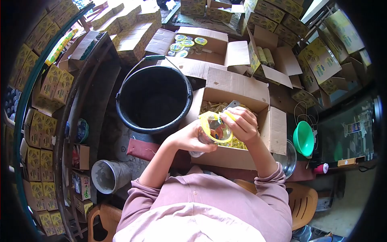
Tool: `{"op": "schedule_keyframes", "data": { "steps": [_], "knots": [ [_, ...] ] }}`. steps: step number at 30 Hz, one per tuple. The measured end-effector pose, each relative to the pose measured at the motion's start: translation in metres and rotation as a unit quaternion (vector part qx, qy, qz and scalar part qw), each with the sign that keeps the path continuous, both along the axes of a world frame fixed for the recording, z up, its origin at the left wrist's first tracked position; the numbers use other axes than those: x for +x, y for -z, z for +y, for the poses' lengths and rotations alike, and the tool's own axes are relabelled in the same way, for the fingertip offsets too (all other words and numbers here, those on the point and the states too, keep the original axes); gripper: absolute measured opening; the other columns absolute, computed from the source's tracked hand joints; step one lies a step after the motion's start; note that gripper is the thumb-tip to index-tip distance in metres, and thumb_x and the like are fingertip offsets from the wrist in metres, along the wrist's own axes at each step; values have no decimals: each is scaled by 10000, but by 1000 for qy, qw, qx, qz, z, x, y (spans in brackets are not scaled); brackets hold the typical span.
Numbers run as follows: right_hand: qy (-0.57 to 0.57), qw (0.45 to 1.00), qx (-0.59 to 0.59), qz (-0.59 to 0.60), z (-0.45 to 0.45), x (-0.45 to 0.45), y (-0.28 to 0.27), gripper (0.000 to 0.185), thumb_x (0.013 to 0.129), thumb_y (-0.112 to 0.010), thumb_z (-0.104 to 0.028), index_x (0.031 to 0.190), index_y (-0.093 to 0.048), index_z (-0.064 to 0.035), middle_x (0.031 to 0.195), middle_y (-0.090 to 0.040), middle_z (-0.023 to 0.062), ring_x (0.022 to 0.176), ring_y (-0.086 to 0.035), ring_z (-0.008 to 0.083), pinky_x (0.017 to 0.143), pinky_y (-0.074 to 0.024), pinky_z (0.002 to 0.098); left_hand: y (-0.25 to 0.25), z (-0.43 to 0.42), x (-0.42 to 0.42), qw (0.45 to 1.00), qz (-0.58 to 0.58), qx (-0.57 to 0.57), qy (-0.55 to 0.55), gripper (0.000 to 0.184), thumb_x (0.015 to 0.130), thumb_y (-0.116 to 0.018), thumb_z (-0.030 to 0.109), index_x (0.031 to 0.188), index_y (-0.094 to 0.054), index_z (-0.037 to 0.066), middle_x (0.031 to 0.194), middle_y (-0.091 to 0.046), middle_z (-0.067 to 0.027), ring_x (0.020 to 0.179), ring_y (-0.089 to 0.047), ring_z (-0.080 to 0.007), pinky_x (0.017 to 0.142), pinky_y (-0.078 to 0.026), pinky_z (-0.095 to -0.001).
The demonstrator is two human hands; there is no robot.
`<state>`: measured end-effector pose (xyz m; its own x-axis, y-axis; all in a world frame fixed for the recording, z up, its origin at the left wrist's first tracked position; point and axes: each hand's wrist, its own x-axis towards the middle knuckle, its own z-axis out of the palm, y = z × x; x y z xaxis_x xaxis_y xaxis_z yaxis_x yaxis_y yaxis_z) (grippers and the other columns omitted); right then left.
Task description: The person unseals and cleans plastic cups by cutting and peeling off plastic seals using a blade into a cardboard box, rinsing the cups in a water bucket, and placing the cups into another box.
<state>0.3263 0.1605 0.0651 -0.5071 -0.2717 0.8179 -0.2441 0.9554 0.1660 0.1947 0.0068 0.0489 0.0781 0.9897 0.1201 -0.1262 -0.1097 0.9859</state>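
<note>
My left hand [189, 138] is wrapped round a clear plastic cup [219, 134] with a yellow rim, tilted so its mouth faces right. A torn yellow lid film [209, 117] hangs at that rim. Closed at the cup's upper right edge, my right hand [245, 123] grips a flat grey blade-like tool [232, 105], and its fingers press against yellow film. Both hands are over an open cardboard box [238, 86] containing yellowish strips or sticks [213, 107]. What lies inside the cup is hard to make out.
A black bucket [151, 125] stands left of the box. Behind it, another carton [201, 32] holds several yellow-lidded cups [187, 42]. A grey pail [98, 177] is at lower left; a green bowl [303, 139] and a clear bowl [291, 159] are at right. Stacked yellow cartons [40, 161] line the sides.
</note>
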Motion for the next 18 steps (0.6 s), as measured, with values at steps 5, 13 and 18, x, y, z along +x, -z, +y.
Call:
{"op": "schedule_keyframes", "data": {
  "steps": [5, 13, 18],
  "knots": [
    [-3, 1000, -7, 8, -3, 2, 0, 185, 622, -659, -63, 800, -648, -15, 758, -602, 58, 730, -616, 177, 679, -534, 317, -3, 0, 2, 990, -112, -32, 73, 341, 686, -676, 81, 991, -535, 18, 827, -594, -53, 718, -569, -117, 623, -472, -250],
    [-11, 999, -44, 3, -11, -1, 3, 204, 623, -668, -83, 813, -646, -11, 750, -594, 55, 725, -611, 183, 664, -527, 315, 26, 19, -7, 935, -209, -22, 286, 392, 667, -665, 107, 1010, -488, 36, 872, -584, -67, 725, -578, -142, 644, -493, -259],
    [40, 996, -75, -7, -11, -2, 4, 236, 606, -669, -94, 832, -648, -27, 737, -572, 35, 692, -578, 181, 625, -498, 303, 10, 12, -18, 973, -138, -125, 140, 583, 664, -693, 99, 1145, -375, 16, 931, -541, -99, 830, -581, -168, 689, -505, -293]
  ]
}}
